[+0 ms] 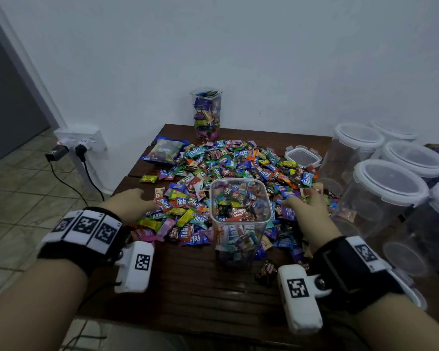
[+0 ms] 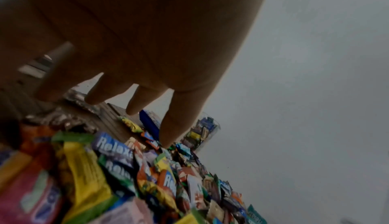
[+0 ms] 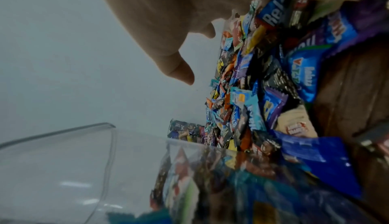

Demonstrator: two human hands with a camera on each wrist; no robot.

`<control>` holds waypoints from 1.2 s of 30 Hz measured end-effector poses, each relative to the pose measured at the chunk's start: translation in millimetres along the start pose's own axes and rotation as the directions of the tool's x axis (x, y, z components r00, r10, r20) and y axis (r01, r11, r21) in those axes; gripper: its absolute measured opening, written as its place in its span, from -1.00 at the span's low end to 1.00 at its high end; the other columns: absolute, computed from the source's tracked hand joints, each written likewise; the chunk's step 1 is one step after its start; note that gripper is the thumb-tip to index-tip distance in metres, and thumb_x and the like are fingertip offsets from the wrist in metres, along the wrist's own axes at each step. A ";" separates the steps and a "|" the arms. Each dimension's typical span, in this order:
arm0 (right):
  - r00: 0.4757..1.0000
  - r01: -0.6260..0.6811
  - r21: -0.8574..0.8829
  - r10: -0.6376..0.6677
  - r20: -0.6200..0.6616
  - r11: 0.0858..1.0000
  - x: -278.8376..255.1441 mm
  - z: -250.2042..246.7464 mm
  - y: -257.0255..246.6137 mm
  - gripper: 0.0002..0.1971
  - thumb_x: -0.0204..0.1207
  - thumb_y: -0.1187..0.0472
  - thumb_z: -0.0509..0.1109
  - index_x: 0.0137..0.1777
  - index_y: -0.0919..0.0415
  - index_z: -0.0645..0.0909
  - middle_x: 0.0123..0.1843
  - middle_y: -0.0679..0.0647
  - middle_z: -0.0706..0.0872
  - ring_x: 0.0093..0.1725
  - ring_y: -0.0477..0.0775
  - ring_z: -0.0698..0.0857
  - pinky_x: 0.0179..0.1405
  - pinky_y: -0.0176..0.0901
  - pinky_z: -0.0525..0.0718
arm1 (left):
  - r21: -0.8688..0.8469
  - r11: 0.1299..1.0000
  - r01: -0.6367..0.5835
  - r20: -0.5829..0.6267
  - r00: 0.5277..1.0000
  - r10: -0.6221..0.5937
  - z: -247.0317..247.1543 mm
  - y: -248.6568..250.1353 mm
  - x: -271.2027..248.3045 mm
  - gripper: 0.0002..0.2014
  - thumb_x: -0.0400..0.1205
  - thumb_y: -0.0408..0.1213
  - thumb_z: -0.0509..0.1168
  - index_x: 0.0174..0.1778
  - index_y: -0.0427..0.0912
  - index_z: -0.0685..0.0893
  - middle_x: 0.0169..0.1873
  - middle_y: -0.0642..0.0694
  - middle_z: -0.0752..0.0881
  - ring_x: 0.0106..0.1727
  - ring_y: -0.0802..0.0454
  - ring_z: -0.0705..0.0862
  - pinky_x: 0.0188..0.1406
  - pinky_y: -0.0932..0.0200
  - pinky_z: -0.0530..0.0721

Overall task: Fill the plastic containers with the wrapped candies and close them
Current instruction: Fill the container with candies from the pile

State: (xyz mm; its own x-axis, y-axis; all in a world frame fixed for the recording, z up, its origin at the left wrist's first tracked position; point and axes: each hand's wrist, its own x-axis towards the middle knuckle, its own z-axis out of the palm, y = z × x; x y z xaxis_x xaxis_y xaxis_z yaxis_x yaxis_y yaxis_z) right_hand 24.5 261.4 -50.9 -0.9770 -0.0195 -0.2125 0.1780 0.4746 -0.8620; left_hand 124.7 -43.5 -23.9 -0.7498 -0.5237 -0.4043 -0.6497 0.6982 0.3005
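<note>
A heap of wrapped candies (image 1: 238, 163) covers the middle of the dark wooden table (image 1: 188, 279). In front of it stands a clear, lidless plastic container (image 1: 238, 239), partly filled with candies. My left hand (image 1: 147, 201) reaches to the heap's left edge; its spread, straight fingers (image 2: 168, 137) hover just over the candies (image 2: 147, 177) and hold nothing. My right hand (image 1: 307, 201) lies on the heap right of the container, thumb (image 3: 183, 76) free, fingertips lost among the candies (image 3: 252, 94). The container's rim (image 3: 105, 144) shows close by. A full, lidless container (image 1: 207, 115) stands by the wall.
A loose lid (image 1: 303, 157) lies at the heap's back right. Several empty lidded containers (image 1: 380, 198) crowd the right side. A blue candy bag (image 1: 164, 150) lies at the back left. A wall socket with plugs (image 1: 81, 141) sits beyond the table's left edge.
</note>
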 end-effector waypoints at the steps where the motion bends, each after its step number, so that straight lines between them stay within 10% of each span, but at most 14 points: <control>1: 1.000 -0.011 0.006 0.011 0.010 1.000 1.1 -0.1 -0.9 -0.15 0.46 -0.02 0.39 0.66 0.14 0.05 0.69 0.11 0.03 0.62 0.24 0.12 0.50 0.34 0.25 | 0.017 1.000 0.010 0.018 1.000 -0.011 1.9 2.2 1.4 -0.30 0.68 0.03 0.19 0.63 -0.29 0.16 0.60 -0.26 0.24 0.56 -0.18 0.31 0.43 0.10 0.35; 6: 0.983 -0.029 -0.058 0.039 0.177 0.998 1.0 1.1 -14.0 -0.30 0.55 0.04 0.33 0.62 0.20 0.14 0.64 0.13 0.19 0.52 0.20 0.32 0.25 0.06 0.36 | 0.012 1.000 -0.026 0.027 0.999 0.026 10.9 24.3 5.3 -0.30 0.64 0.08 0.25 0.59 -0.26 0.27 0.55 -0.23 0.36 0.49 -0.16 0.40 0.34 0.10 0.40; 10: 0.966 0.095 -0.324 -0.009 0.258 0.941 4.0 8.2 -21.0 -0.42 0.56 -0.05 0.31 0.47 0.23 0.30 0.36 0.20 0.46 0.13 0.18 0.51 -0.10 -0.08 0.44 | 0.029 0.994 -0.104 0.081 0.992 0.101 17.9 36.8 10.7 -0.18 0.62 0.09 0.28 0.68 -0.03 -0.01 0.64 -0.13 0.20 0.52 -0.13 0.40 0.35 0.05 0.45; 14: 0.933 0.296 -0.664 -0.058 0.356 0.687 7.6 10.2 -28.5 -0.21 0.54 -0.14 0.33 0.66 0.08 0.05 0.45 0.20 0.49 0.15 0.20 0.60 -0.02 -0.07 0.59 | 0.152 0.973 -0.171 0.136 0.979 0.151 21.0 48.2 14.0 -0.12 0.56 0.10 0.35 0.68 0.06 -0.03 0.64 -0.12 0.21 0.51 -0.12 0.42 0.26 0.07 0.55; 21: 0.863 0.492 -0.790 -0.085 0.498 0.366 22.9 18.2 -35.0 -0.51 0.58 -0.03 0.32 0.50 -0.01 0.42 0.30 0.10 0.65 0.22 0.15 0.63 -0.06 -0.14 0.55 | 0.334 0.919 -0.208 0.092 0.978 0.188 25.9 61.9 15.3 -0.32 0.58 -0.02 0.39 0.61 0.12 0.28 0.61 -0.10 0.29 0.52 -0.15 0.40 0.35 0.01 0.52; 33: 0.845 0.520 -0.800 -0.044 0.533 0.298 31.3 23.9 -37.0 -0.60 0.63 0.11 0.26 0.45 0.05 0.41 0.29 0.13 0.64 0.19 0.19 0.63 -0.06 -0.12 0.56 | 0.297 0.932 -0.208 -0.068 0.969 0.238 24.4 58.2 16.8 -0.77 0.65 -0.27 0.29 0.19 -0.18 0.71 -0.11 -0.23 0.71 -0.06 -0.16 0.66 -0.16 0.09 0.58; 36: 0.856 0.505 -0.800 -0.071 0.512 0.325 33.0 23.2 -37.2 -0.67 0.62 0.21 0.25 0.38 0.07 0.50 0.21 0.14 0.68 0.12 0.18 0.65 -0.11 -0.14 0.55 | 0.265 0.945 -0.191 -0.112 0.967 0.227 21.7 54.7 15.8 -0.73 0.66 -0.23 0.29 0.25 -0.16 0.68 0.12 -0.20 0.72 0.11 -0.15 0.66 -0.06 0.09 0.58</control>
State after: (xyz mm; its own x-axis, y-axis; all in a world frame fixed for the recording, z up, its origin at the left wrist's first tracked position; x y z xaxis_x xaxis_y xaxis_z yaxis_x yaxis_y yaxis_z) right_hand -11.6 222.7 -36.5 -0.7886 -0.5008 -0.3567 -0.5298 0.8479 -0.0190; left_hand 80.0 -3.0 -32.7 -0.8869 -0.4028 -0.2262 -0.4377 0.8893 0.1327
